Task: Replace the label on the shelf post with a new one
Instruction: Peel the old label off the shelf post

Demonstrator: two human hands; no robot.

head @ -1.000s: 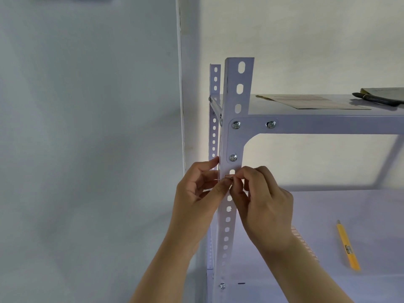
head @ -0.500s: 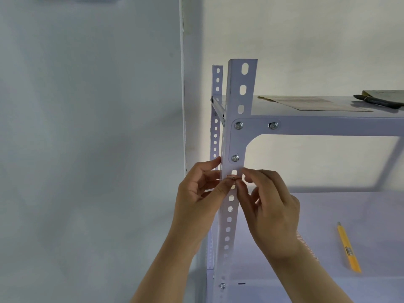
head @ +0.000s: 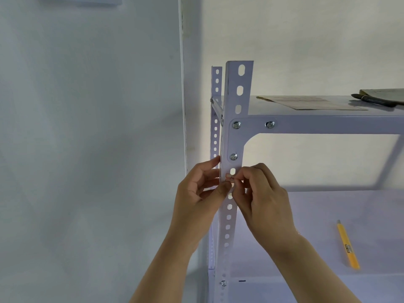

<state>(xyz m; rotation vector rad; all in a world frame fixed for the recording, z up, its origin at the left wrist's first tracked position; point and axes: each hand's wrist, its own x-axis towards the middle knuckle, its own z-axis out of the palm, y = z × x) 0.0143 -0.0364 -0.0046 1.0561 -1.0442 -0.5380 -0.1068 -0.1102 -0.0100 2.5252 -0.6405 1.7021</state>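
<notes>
Both hands were raised to the white perforated metal shelf post (head: 232, 149), at a spot just below the lowest of three silver screws (head: 233, 157) on the corner bracket. A small white label with red printing (head: 229, 176) sat on the post's front face, directly under one oval slot; its right part was hidden by fingers. The left hand (head: 197, 193) wrapped the post's left edge, fingers curled behind it and thumb pressed on the front face at the label's lower left. The right hand (head: 261, 193) was pinched closed, thumb and forefinger meeting at the label's right edge; whether they actually gripped the label or only pressed it I could not tell. A second, narrower perforated post (head: 216, 119) stood farther back, to the left. On the top shelf (head: 328, 123), to the right, lay a flat brown paper sheet (head: 310, 102) and, farther right, a dark pen-like tool (head: 376, 99) on a notebook. On the lower shelf surface, right of the hands, lay a yellow utility knife (head: 347, 244), well apart from both hands.
</notes>
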